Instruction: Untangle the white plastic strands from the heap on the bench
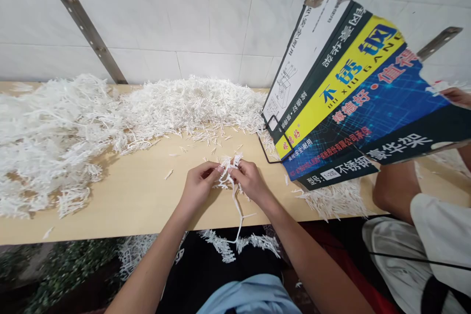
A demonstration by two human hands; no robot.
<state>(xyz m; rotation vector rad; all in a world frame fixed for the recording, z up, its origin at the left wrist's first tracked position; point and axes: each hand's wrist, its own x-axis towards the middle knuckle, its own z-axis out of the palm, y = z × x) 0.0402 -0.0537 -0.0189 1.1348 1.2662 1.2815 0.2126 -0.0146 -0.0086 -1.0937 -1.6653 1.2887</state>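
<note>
"Hands first: how do they stand?"

"Close together above the bench [147, 186], both pinching one white branching sprue [241, 217]. The left hand [201, 177] grips one side of its bunched top, the right hand [249, 180] the other, barely apart."

"Where does the rest of it go?"

"Its thin stem drops past the front edge and seems to join the fringed clusters [224, 248] over the lap [195, 274]; I can't be certain it's one piece."

"How far along would you say?"

"Partway, at a guess. Loose white slivers [213, 135] lie separate just beyond the hands, and the long heap [195, 103] by the tiled wall [228, 14] looks mostly like more of them, so I'd count those as done. The tangled mass [47, 132] at the left looks branched and whole, so plenty seems left."

"And the piece being held?"

"Half-worked, I'd judge: bits crowd its top, while the stem below looks nearly bare."

"Anything to the right?"

"Yes, a printed cardboard panel [342, 91] stands tilted, with a co-worker's hand [459, 95] near its far end."
</note>
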